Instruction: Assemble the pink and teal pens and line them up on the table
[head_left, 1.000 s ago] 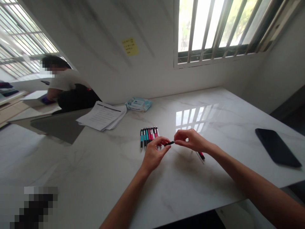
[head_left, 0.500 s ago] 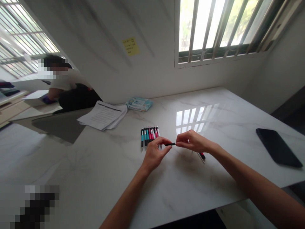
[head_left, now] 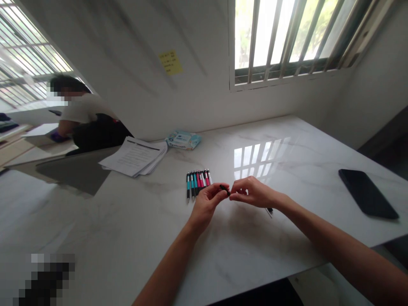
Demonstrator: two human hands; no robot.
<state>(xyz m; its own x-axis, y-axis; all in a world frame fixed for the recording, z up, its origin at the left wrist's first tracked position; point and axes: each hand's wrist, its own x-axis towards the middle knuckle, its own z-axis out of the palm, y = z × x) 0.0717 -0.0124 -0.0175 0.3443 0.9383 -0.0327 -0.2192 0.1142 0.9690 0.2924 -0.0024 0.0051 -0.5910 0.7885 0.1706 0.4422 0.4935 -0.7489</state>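
Note:
Between the thumb and fingers of my left hand [head_left: 207, 204] is a short black pen part [head_left: 224, 189], tilted down to the right. My right hand [head_left: 250, 192] is closed in a pinch beside the lower end of that part. Whatever its fingertips hold, if anything, is too small to make out. Just behind my left hand, several click pens [head_left: 195, 178] in teal, red and white with black grips lie side by side on the marble-patterned table [head_left: 127, 229]. Partly hidden under my right wrist are a thin white piece and a black piece of a pen [head_left: 269, 211].
A black phone [head_left: 366, 193] lies at the right. Farther back are a stack of printed papers [head_left: 135, 156] and a blue wipes packet [head_left: 183, 140]. A yellow note [head_left: 171, 62] sticks to the wall. Another person [head_left: 86, 114] sits beyond the partition at the left.
The black pen part has swung from nearly level between both hands to a slant in my left fingers. My right fingertips have moved slightly left and down. The whole view has shifted a little.

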